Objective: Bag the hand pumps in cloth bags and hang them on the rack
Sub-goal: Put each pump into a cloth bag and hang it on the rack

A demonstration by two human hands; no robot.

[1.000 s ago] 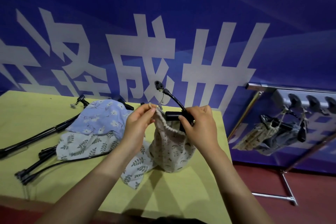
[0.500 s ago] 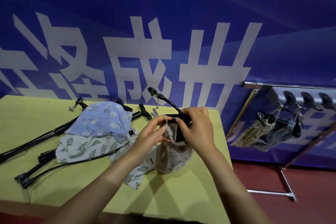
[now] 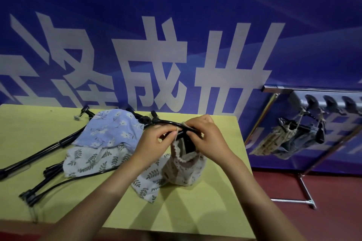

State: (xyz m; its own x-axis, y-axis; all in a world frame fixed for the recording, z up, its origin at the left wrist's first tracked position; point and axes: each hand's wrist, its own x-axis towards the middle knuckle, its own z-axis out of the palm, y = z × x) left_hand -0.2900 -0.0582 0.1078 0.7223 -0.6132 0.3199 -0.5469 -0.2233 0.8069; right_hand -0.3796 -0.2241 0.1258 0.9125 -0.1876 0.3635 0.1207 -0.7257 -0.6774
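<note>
A beige cloth drawstring bag point(image 3: 186, 170) stands on the yellow-green table point(image 3: 195, 211) with a black hand pump point(image 3: 188, 143) sticking out of its gathered mouth. My left hand point(image 3: 154, 141) pinches the bag's cord and the pump's black hose point(image 3: 166, 122), which bends left over the table. My right hand point(image 3: 205, 137) grips the bag's rim and the pump top. The rack point(image 3: 313, 92) at the right carries two bagged pumps point(image 3: 290, 141) on hooks.
A blue floral bag point(image 3: 111, 129) and a white leaf-print bag point(image 3: 94, 160) lie left of my hands, over black pumps point(image 3: 39, 154) with hoses. The table's right edge is close to the rack's metal legs point(image 3: 305, 190) on the red floor.
My hands have moved together at the bag's mouth. The pump's hose, raised before, now bends down to the left. The bag's mouth is more gathered.
</note>
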